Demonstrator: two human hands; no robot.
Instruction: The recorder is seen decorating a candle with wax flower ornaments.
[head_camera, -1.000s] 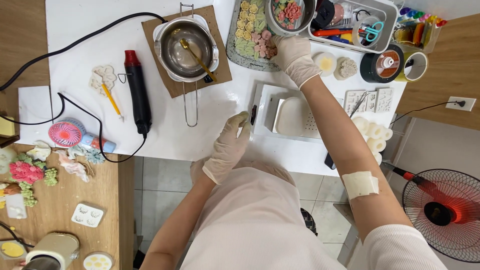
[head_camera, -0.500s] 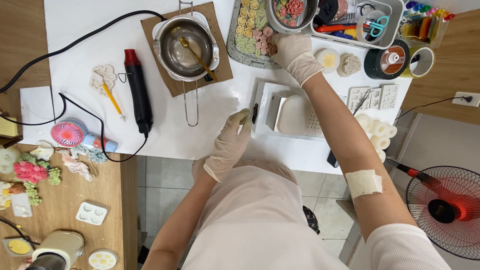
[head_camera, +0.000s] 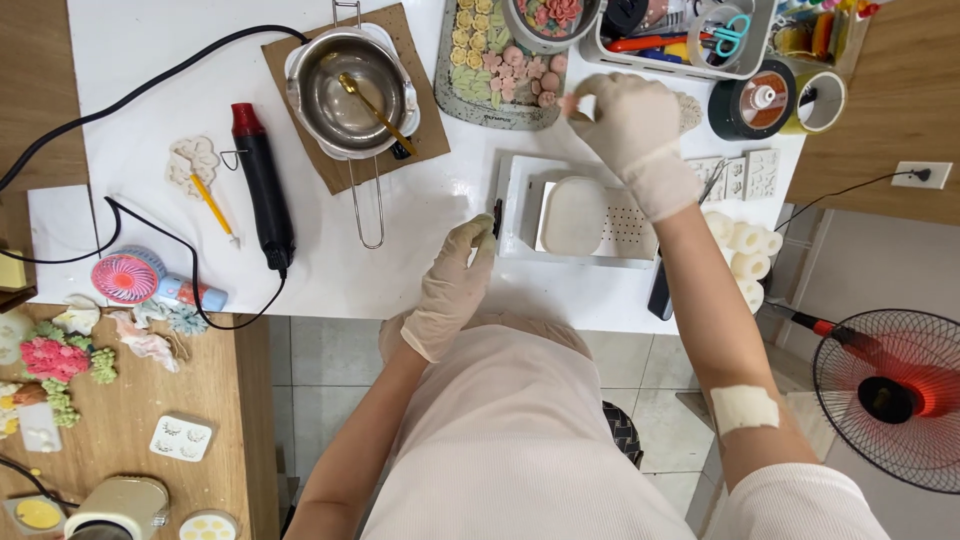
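Note:
My right hand (head_camera: 628, 128), in a pale glove, hovers at the near right corner of a grey tray (head_camera: 447, 100) of pastel flower pieces. Its fingertips pinch a small pink piece (head_camera: 570, 104). Just below it lies a white flat device (head_camera: 515, 205) with a perforated plate and a white oval mould (head_camera: 572, 216) on top. My gloved left hand (head_camera: 455, 285) rests at the table's front edge. Its fingertips touch the left side of the white device and hold nothing.
A steel pot with a gold spoon (head_camera: 350, 85) sits on a brown board, and a black and red heat gun (head_camera: 262, 185) lies left of it. Tape rolls (head_camera: 760, 100), a tool basket (head_camera: 690, 35) and small moulds (head_camera: 745, 175) stand right. A floor fan (head_camera: 890, 400) is at right.
My right hand has drawn back from the middle of the flower tray toward its near right corner, now pinching a small pink piece. My left hand has stayed by the white device.

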